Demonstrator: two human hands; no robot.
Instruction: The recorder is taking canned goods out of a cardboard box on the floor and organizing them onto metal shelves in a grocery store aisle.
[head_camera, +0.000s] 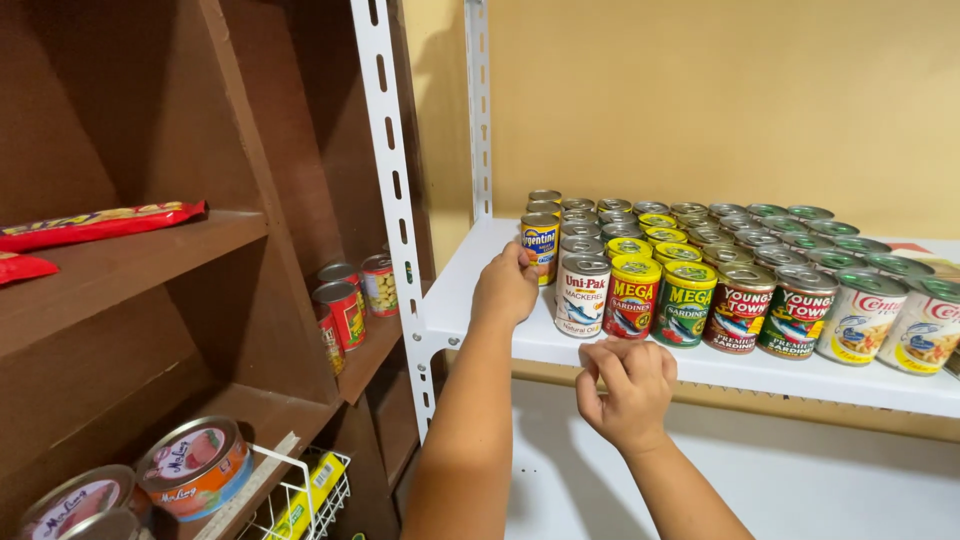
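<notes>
Many cans (700, 270) crowd a white shelf (470, 290) (tan wall behind); left hand (505, 285) grips a yellow-blue can (541, 243), right hand (630, 385) curls loosely, holding nothing.

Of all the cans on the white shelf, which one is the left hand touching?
The left hand touches the blue-and-yellow can at the far left of the second row, behind the white-labelled front can. Every other can stands untouched.

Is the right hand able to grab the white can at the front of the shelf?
Probably yes. The right hand rests at the shelf edge just below the white can, which stands in the front row with nothing between them. The left hand is beside it, not blocking.
</notes>
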